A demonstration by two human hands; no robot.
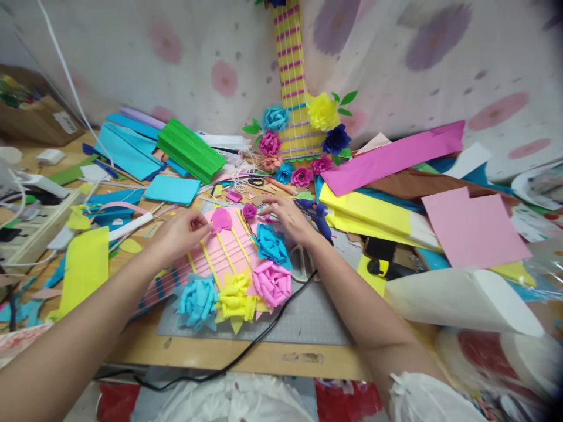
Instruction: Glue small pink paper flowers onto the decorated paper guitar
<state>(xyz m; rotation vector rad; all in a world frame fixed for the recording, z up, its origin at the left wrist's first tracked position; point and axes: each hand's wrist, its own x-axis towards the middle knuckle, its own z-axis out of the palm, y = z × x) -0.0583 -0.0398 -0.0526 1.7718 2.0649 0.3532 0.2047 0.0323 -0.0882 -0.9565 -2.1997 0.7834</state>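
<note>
A pink paper craft panel [224, 249] with yellow strips lies on a grey cutting mat [308, 319]. Blue, yellow and pink paper flowers [235, 296] sit along its near edge, and another blue flower [271, 245] lies to its right. My left hand [178, 233] pinches a small pink paper shape [220, 219] at the panel's top. My right hand [288, 218] lies with fingers spread flat beside a small magenta rose [250, 210]. A blue glue gun [317, 214] rests just right of that hand.
A finished yellow paper guitar with flowers [295, 117] leans on the back wall. Stacks of blue [125, 149], green [190, 149], pink [391, 158] and yellow [373, 214] paper crowd the table. A black cable [264, 337] crosses the mat. A power strip [26, 225] sits at the left.
</note>
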